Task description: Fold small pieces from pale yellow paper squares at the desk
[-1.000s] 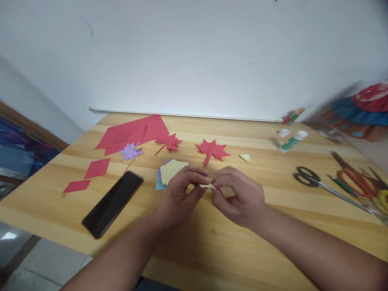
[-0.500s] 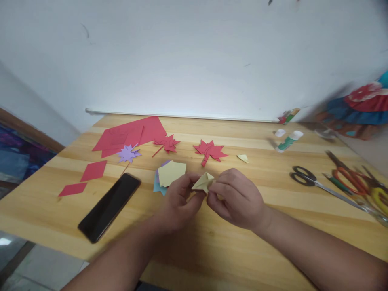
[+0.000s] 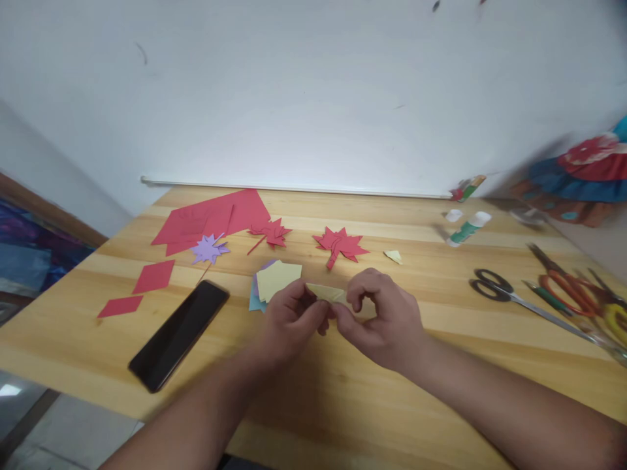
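Note:
A small folded piece of pale yellow paper [image 3: 325,292] is pinched between the thumb and fingers of my left hand [image 3: 294,323], above the wooden table. It looks like a narrow flat strip from here. At its right end is my right hand [image 3: 385,320], thumb tip against or very near the paper, index finger curled and apart from the thumb. Just behind my left hand lies a stack of yellow, blue and purple paper squares [image 3: 278,279]. Beyond the hands are two red paper maple leaves, one at centre [image 3: 341,243] and one further left [image 3: 272,232].
On the left are a black phone [image 3: 179,336], red paper diamonds [image 3: 153,277], a purple paper leaf [image 3: 209,249] and red sheets [image 3: 245,212]. At right lie scissors [image 3: 494,285], pliers [image 3: 571,287] and a glue stick [image 3: 469,228]. A yellow scrap [image 3: 393,256] sits behind my right hand.
The yellow paper went from a raised, pointed fold to a flat, narrow strip. My right fingers have come off it and spread from the thumb; my left hand still holds it.

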`<state>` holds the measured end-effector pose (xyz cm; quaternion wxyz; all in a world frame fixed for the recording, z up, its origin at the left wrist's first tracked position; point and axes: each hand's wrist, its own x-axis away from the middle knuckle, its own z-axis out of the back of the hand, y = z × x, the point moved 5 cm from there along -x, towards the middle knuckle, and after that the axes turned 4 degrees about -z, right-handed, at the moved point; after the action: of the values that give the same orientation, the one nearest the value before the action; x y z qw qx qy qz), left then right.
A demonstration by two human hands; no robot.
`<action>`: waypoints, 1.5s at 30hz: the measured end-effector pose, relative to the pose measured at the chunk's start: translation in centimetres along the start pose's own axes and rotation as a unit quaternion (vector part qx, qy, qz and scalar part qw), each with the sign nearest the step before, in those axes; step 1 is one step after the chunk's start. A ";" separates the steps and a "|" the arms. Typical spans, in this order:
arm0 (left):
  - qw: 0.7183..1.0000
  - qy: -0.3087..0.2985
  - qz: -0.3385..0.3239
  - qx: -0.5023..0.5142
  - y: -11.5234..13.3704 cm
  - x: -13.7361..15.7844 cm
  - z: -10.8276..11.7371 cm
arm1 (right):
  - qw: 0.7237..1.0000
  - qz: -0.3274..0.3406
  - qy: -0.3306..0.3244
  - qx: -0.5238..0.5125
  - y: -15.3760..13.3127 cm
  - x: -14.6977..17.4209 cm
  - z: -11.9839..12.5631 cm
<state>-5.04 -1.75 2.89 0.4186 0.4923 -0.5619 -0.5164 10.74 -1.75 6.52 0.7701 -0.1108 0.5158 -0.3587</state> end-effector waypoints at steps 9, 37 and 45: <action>1.000 0.005 -0.025 0.018 -0.3 -0.3 0.3 | 0.999 -0.027 -0.011 -0.029 -0.4 -0.1 -0.3; 0.998 0.044 -0.014 -0.042 -1.1 -0.5 1.1 | 0.996 0.005 -0.089 0.007 -0.1 0.5 -1.1; 0.992 0.051 -0.040 -0.110 -1.3 0.0 1.3 | 0.997 -0.032 -0.069 -0.026 0.1 0.4 -1.0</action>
<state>-6.16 -1.47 1.42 0.4775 0.4905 -0.4598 -0.5657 10.03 -1.72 5.77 0.7890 -0.1716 0.4668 -0.3607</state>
